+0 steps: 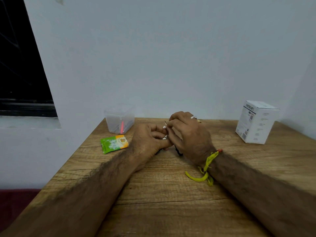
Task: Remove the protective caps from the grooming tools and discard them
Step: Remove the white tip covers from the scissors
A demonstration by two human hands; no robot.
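Both hands meet over the middle of the wooden table (162, 185). My left hand (148, 141) grips a small metal grooming tool (165, 132), which points up and away between the hands. My right hand (189, 134) pinches the tool's upper end, where a small white cap (164, 127) shows at the fingertips. Part of the tool is hidden inside the fingers. A dark part, perhaps a handle, pokes out below the hands (178, 152).
A clear plastic container (119, 119) holding a pink stick and dark tools stands at the back left. A green and orange sachet (114, 143) lies in front of it. A white carton (257, 121) stands at the back right. The wall runs along the table's far edge.
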